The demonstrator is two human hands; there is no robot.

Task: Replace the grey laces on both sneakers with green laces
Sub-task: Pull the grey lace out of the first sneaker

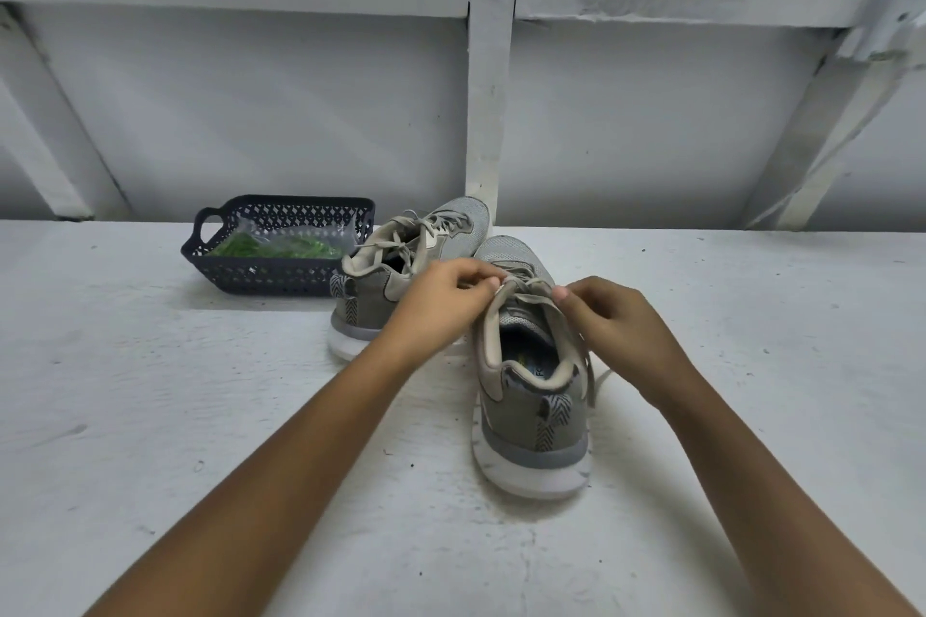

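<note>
Two grey sneakers stand on a white surface. The near sneaker (pixel 531 396) has its heel toward me; its grey lace (pixel 526 297) crosses the top eyelets. My left hand (pixel 446 298) pinches the lace at the left side of the tongue. My right hand (pixel 609 316) pinches it at the right side. A loose lace end (pixel 594 381) hangs down the shoe's right flank. The far sneaker (pixel 401 261) stands behind and to the left, with its grey lace still tied. Green laces (pixel 273 247) in clear wrapping lie in a dark basket.
The dark plastic basket (pixel 235 273) with a handle sits at the left, touching the far sneaker's side. A white wall with beams (pixel 488 90) rises right behind the shoes. The white surface (pixel 175 416) spreads wide on both sides.
</note>
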